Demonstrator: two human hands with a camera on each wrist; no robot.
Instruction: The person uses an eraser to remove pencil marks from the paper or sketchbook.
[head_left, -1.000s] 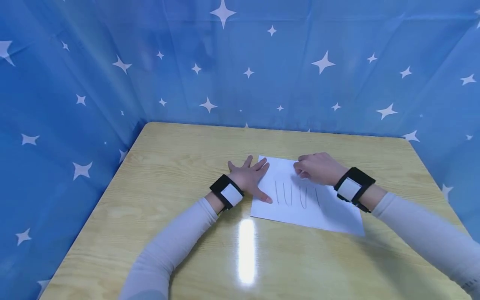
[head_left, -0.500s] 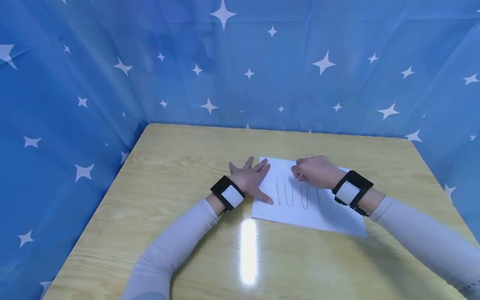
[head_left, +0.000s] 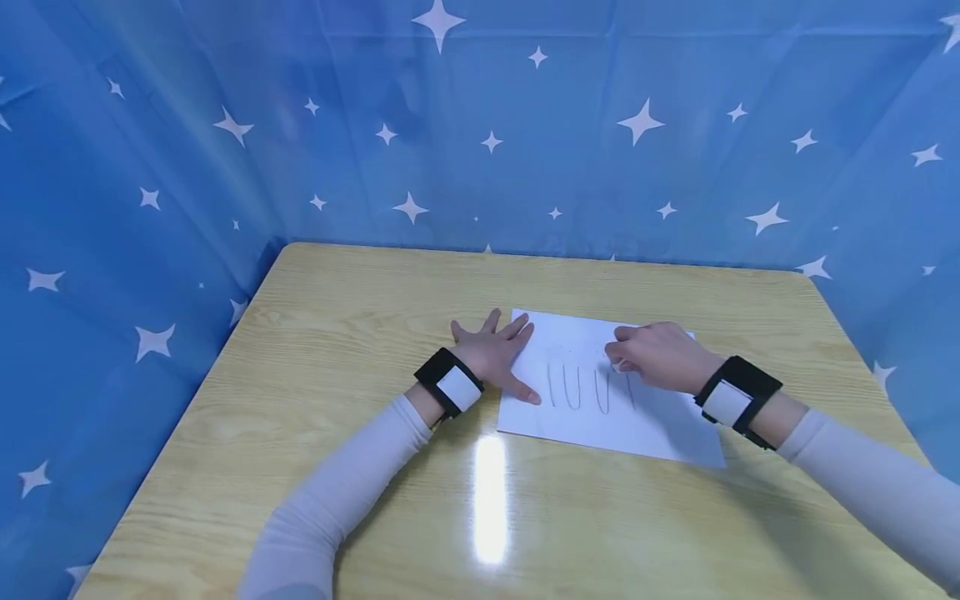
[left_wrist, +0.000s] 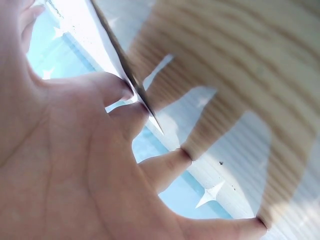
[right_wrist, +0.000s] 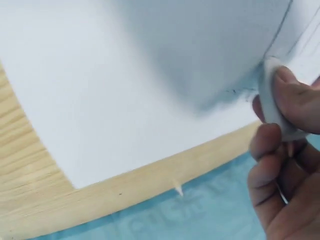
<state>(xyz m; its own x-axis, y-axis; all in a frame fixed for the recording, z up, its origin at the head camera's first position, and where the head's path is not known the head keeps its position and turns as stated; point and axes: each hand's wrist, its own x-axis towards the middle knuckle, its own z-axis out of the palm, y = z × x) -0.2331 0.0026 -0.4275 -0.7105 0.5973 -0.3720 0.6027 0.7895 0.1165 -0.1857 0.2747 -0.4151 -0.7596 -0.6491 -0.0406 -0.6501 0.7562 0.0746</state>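
Note:
A sheet of white paper [head_left: 570, 429] lies on the table, bearing several thin dark pencil lines [head_left: 577, 390], some joined in U shapes. My left hand [head_left: 491, 357] spreads its fingers across the paper's left edge; its thumb rests on the sheet. In the left wrist view, the fingertips [left_wrist: 187, 154] touch the tabletop and the sheet's edge. My right hand [head_left: 660, 357] pinches a white eraser [right_wrist: 270, 100] between thumb and fingers, one end at a drawn line on the paper. Small dark crumbs [right_wrist: 240, 91] lie near it. In the head view, the right hand mostly hides the eraser.
The light wooden table [head_left: 360, 317] extends around the paper on all sides. A blue curtain with white stars [head_left: 525, 133] hangs behind its far edge and at the sides. A bright light reflection [head_left: 491, 500] shows on the tabletop in front of the paper.
My right hand first shifts slightly left, then moves right and nearer to me over the paper, to the rightmost drawn line. The left hand keeps its place; the head view shifts slightly.

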